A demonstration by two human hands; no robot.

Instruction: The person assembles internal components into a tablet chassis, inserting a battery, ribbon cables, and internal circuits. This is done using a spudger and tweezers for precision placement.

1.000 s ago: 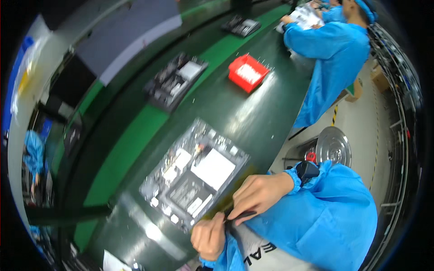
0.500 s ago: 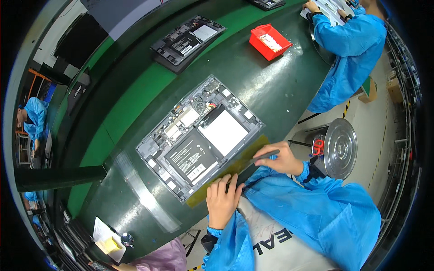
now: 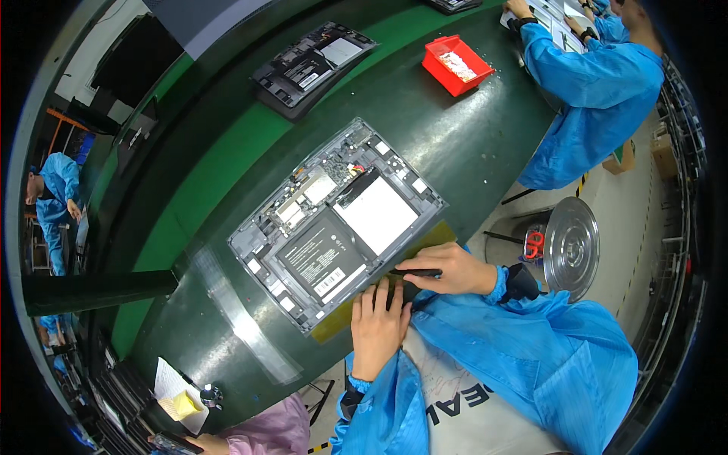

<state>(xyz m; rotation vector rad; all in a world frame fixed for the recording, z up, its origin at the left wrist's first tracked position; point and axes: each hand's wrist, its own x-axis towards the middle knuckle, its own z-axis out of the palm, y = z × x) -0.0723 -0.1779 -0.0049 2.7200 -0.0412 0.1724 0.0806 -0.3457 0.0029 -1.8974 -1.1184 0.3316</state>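
Observation:
An opened laptop chassis (image 3: 345, 292) lies at a slant on the green bench, its inside facing up. In it are a black battery (image 3: 318, 254) with a printed label, a white rectangular panel (image 3: 383, 220) and an exposed circuit board (image 3: 311, 186). A yellowish translucent strip (image 3: 328, 328) runs along its near edge. My right hand (image 3: 453, 270) grips a slim black tool (image 3: 418, 272), its tip pointing left beside that edge. My left hand (image 3: 377, 326) rests with fingers stretched over the strip, close to the tool tip.
Farther back sits another opened laptop chassis (image 3: 312, 67). A red bin (image 3: 457, 67) with small white pieces stands beyond the work. At right are a co-worker's blue sleeve (image 3: 584, 72) and a round metal stool (image 3: 572, 249). Clear tape (image 3: 250, 334) crosses the bench; paper (image 3: 173, 383) lies lower left.
My right hand has moved left with the black tool, bringing its tip nearer my left fingers. The left hand has shifted slightly toward the chassis. A person at far left has moved an arm.

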